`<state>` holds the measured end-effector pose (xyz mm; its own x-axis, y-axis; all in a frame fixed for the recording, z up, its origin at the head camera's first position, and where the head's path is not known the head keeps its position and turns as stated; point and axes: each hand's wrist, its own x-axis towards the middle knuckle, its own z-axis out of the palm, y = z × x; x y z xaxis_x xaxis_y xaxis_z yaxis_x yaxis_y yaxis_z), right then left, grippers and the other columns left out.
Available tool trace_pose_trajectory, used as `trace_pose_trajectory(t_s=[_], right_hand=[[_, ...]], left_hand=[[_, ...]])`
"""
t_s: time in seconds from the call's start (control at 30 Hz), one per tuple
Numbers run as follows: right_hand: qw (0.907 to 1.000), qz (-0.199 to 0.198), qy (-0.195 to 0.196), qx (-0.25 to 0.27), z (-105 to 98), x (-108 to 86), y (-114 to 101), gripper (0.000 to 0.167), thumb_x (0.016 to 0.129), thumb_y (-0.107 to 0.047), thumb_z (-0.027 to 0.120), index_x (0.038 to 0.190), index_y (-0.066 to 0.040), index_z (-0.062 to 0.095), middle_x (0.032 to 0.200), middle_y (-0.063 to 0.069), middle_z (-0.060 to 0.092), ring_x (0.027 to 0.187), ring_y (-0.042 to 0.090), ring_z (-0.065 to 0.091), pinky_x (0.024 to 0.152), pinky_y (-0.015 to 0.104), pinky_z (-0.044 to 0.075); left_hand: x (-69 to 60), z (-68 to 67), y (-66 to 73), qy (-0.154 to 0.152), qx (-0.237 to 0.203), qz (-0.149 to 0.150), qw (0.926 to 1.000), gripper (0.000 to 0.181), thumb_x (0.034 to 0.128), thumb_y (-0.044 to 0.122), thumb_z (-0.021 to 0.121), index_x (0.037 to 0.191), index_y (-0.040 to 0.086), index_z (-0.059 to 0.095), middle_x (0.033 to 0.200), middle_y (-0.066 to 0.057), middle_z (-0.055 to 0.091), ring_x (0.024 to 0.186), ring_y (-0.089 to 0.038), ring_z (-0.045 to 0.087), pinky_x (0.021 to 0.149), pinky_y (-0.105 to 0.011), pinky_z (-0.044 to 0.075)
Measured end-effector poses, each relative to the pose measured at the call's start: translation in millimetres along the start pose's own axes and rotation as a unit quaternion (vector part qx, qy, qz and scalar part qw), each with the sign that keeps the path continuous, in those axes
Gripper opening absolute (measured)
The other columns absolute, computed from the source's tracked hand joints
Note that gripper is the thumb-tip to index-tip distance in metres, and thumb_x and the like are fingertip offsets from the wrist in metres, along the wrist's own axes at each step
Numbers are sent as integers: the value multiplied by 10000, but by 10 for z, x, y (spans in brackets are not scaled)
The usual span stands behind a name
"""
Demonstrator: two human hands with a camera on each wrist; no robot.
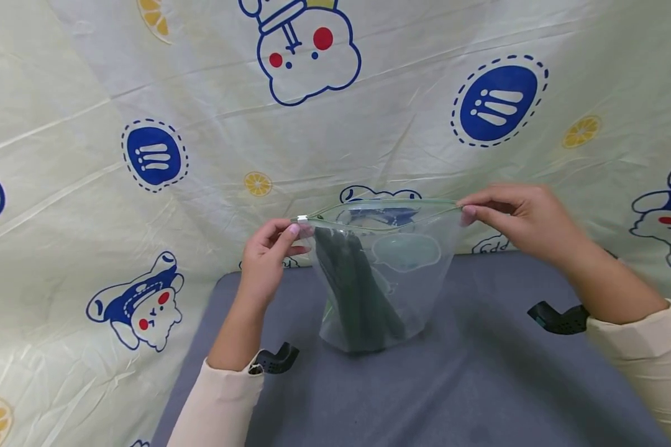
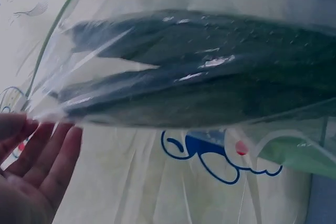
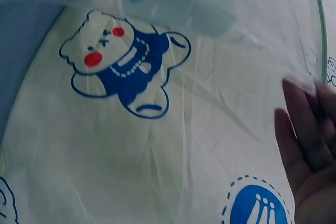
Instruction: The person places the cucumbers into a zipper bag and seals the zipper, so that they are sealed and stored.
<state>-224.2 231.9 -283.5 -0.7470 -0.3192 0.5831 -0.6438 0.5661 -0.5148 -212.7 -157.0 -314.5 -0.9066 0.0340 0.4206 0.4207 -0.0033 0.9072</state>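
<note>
A clear slider zip bag (image 1: 402,298) stands upright on the table, its mouth spread apart between green zip edges. Several long, dark green cucumbers (image 1: 352,285) lean inside toward the bag's left side; their bumpy skin shows in the left wrist view, where the cucumbers (image 2: 210,66) fill the bag. My left hand (image 1: 265,257) pinches the top left corner, beside the white slider (image 1: 302,218). At the opposite top corner, thumb and fingers of my right hand (image 1: 520,217) pinch the zip edge. In the right wrist view, the right hand (image 3: 315,140) is partly cut off by the frame.
A grey cloth-covered table (image 1: 453,385) lies under the bag. Behind it hangs a pale curtain (image 1: 212,74) printed with cartoon bears and orange slices. Black wrist-worn devices (image 1: 278,359) stick out near both sleeves.
</note>
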Motion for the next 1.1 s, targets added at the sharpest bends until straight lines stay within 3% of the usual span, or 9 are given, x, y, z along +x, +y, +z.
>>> trace_pose_trajectory(t_s=[0.13,0.23,0.33,0.47,0.67,0.73,0.87,0.97,1.1], right_hand=[[9986,106,379,367,20,9,0,265,953,-18,653,1186,-103,747,974,-245,716,895,-79,682,772,34,501],[9974,64,691,214,3,40,-21,258,958,-38,656,1183,-120,751,996,-288,693,919,-101,662,780,24,483],[9972,23,716,-216,-5,66,-13,263,933,-50,694,1164,-156,761,1003,-200,726,917,-150,615,758,13,457],[9973,180,362,-620,19,52,38,259,933,-102,712,1176,-179,754,1071,6,767,933,-186,547,741,7,425],[9942,723,120,-791,61,72,-18,290,1005,-309,623,1252,-188,713,1240,67,721,1136,129,633,850,75,426],[9945,605,121,-846,86,112,-84,295,1005,-300,624,1257,-170,708,1272,76,700,1197,253,619,948,225,489],[9967,-53,160,-798,186,196,-274,270,963,-167,681,1230,-138,716,1254,85,694,1225,286,600,999,549,493],[9970,-422,36,-649,305,249,-447,274,938,-124,703,1211,-138,724,1227,72,710,1212,275,614,1011,546,500],[9973,-481,-389,-388,494,332,-636,280,939,-163,714,1218,-144,726,1229,51,715,1211,258,628,1020,518,521]], left_hand=[[41,81,-4,408,-56,216,9989,130,1005,107,603,1039,-3,665,949,81,757,938,-111,730,861,-304,605],[32,128,8,607,-45,542,9967,143,1000,75,596,1030,-51,658,941,64,757,919,-119,720,891,-302,595],[23,178,-20,473,-77,670,9966,173,1003,54,586,1050,-106,629,991,17,749,954,-118,714,903,-318,598],[30,231,-112,388,-181,535,9976,166,1008,39,570,1053,-118,599,1100,-4,744,1008,-87,699,888,-291,600],[53,311,-176,448,-486,430,9969,147,1017,29,543,1065,-107,568,1013,57,712,984,-83,689,901,-340,604],[52,342,-182,506,-398,376,9972,165,1020,51,551,1080,-101,576,977,61,688,959,-72,685,899,-350,605],[51,413,-186,552,-200,390,9975,200,1026,92,559,1111,-85,595,1026,-10,704,984,-73,693,906,-361,602],[49,476,-176,591,-144,428,9972,204,1024,115,571,1110,-63,621,1046,-87,710,985,-87,700,902,-373,604],[42,548,-149,620,-38,448,9971,203,1019,135,588,1094,-42,650,1044,-168,708,960,-105,699,881,-382,612]])
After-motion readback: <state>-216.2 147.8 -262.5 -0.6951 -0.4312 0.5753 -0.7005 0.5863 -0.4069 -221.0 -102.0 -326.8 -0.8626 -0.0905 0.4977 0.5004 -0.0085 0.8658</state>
